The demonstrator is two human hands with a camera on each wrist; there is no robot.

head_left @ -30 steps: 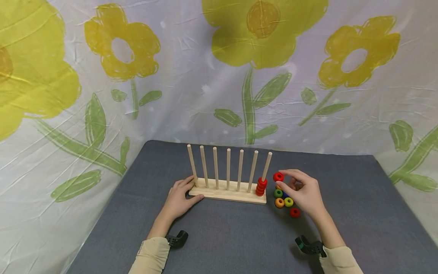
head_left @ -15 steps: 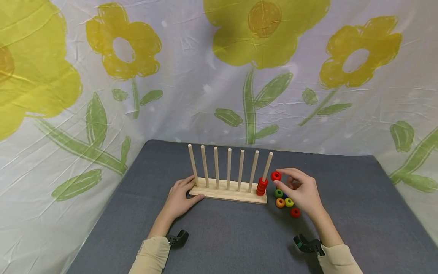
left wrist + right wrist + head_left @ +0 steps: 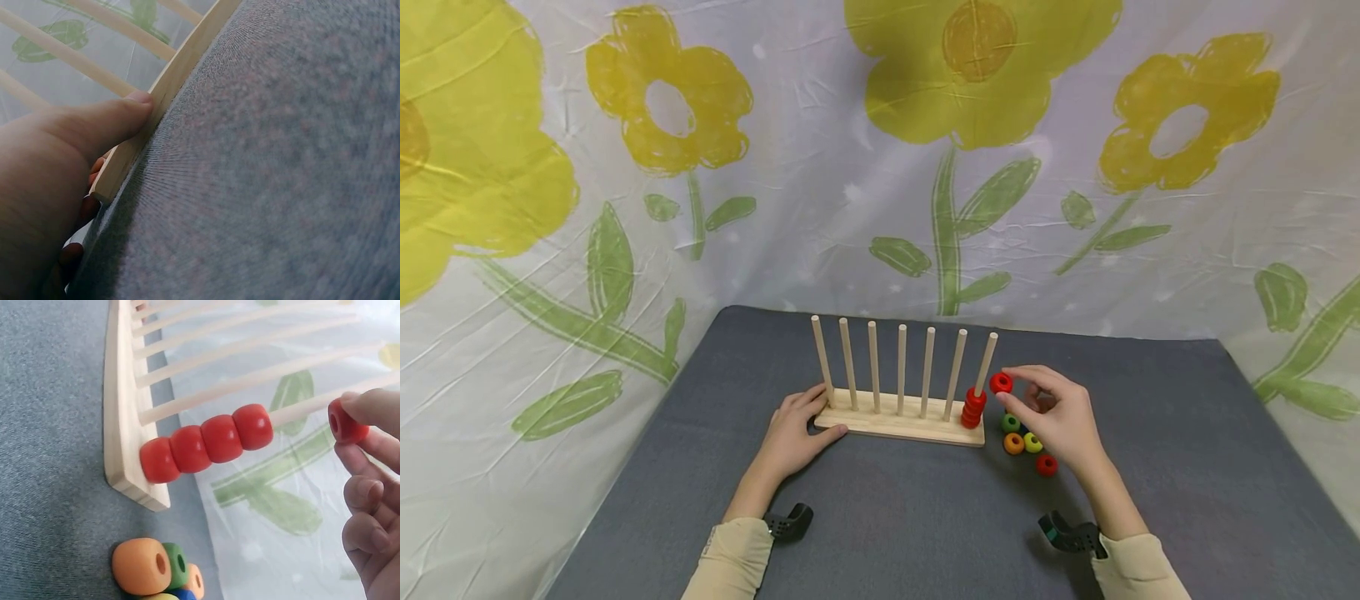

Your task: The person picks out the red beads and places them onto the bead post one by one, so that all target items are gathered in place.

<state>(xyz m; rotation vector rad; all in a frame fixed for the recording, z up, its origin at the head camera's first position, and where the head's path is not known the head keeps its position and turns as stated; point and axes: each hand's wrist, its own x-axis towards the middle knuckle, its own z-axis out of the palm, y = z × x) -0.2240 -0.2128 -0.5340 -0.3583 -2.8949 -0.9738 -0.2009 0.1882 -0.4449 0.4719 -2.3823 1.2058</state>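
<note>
At the far left of the worktop (image 3: 910, 525), a beige sleeve (image 3: 733, 558) and a black wristband (image 3: 792, 523) lead to the left hand (image 3: 793, 433). Its grip is round the left end of a wooden peg stand (image 3: 895, 424), with the thumb pressed to the front edge and fingers curling past the end (the left wrist view shows this best). Seven pale pegs rise in a row from the stand's base. The outermost on the right, the end peg (image 3: 987, 362), carries a stack of four red beads (image 3: 206, 445) at its foot. Just to the right of that peg's upper part, apart from it, the held red bead (image 3: 355, 431) is in the air. Below it on the worktop lies a small cluster: a green bead (image 3: 1011, 423), an orange bead (image 3: 1013, 444), a yellow bead (image 3: 1033, 442) and others partly hidden, with a loose red bead (image 3: 1047, 466) nearest the wearer. Over them reaches the right hand (image 3: 1063, 421), its grip pinching the held red bead between thumb and fingertips, the remaining fingers bent inward.
</note>
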